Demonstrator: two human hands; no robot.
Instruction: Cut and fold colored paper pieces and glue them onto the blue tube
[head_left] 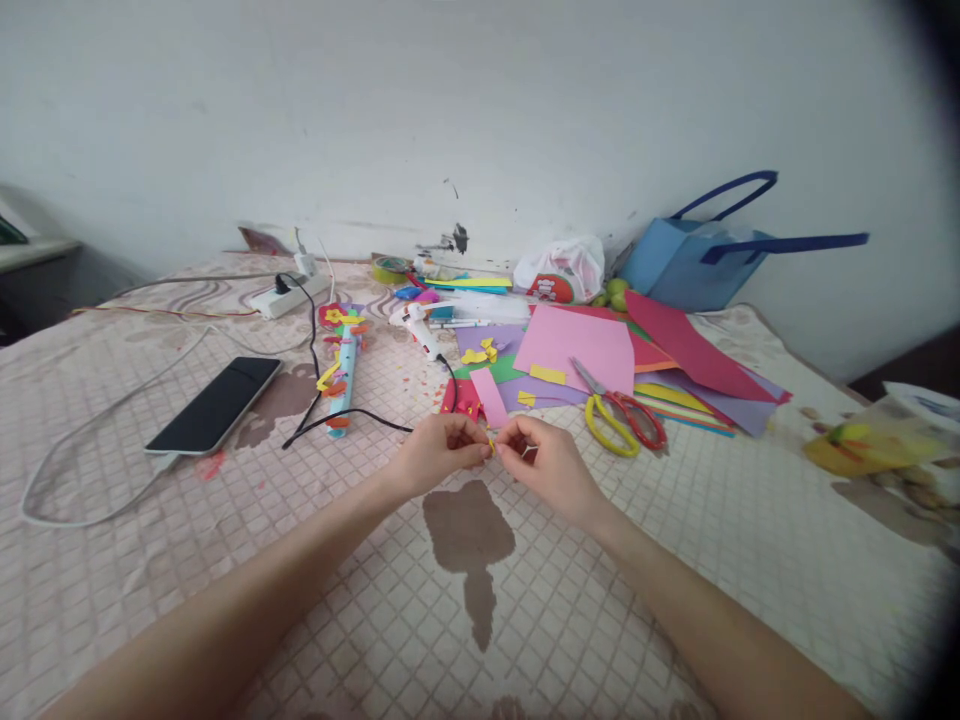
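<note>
My left hand (pixel 444 453) and my right hand (pixel 551 462) meet over the middle of the table, fingertips pinched. Between them is a tiny yellow piece (pixel 492 446), probably paper, gripped from both sides; its shape is too small to make out. Just beyond my fingers lie a pink paper strip (pixel 489 397) and red paper (pixel 452 396) with small yellow bits. To the right of my right hand rest scissors (pixel 616 412) with yellow and red handles. A white hot glue gun (pixel 418 328) lies farther back, its black cord running toward my left hand.
Left of my hands is a light blue strip (pixel 345 375) decorated with colourful paper shapes. A tablet or phone (pixel 217 405) is on a white cable. A power strip (pixel 291 296), coloured paper sheets (pixel 577 345), a blue bag (pixel 686 265) and a plastic bag (pixel 877 440) surround the work area.
</note>
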